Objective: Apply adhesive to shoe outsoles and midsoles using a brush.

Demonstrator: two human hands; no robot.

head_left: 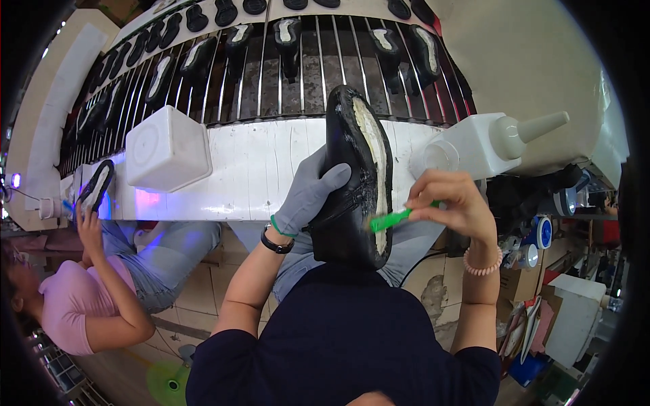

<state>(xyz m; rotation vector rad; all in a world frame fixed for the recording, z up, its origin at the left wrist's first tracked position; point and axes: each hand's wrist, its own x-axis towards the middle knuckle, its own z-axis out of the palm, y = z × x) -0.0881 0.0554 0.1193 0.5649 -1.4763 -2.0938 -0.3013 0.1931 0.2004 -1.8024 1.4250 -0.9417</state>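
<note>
Holds a black shoe [345, 216] in the gloved left hand [305, 193], half closed around it, with the thumb laid along the near side and the other fingers hidden behind. Cannot tell how those fingers press. Has the shoe on end in front of the body, with the sole turned to the right and a pale strip [370, 139] running down its middle. Cannot tell whether the lower end rests on the lap. Pinches a green brush [391, 220] between thumb and forefinger of the bare right hand [450, 210], with the remaining fingers curled, and sets its tip at the lower part of the sole. Wears a dark watch [276, 242] on the left wrist and a beaded-looking bracelet [483, 262] on the right.

Sits at a white bench [264, 183], with a white jug [166, 149] on it to the left and a white bottle [477, 145] to the right, nozzle pointing right. Faces a rack [325, 68] of metal bars beyond, with black shoes [288, 40] along it showing pale strips. Has a co-worker [88, 304] in pink at the left, with another shoe [101, 183] in hand. Shows a tiled floor [206, 291] below and, at the right, a white box [575, 318].
</note>
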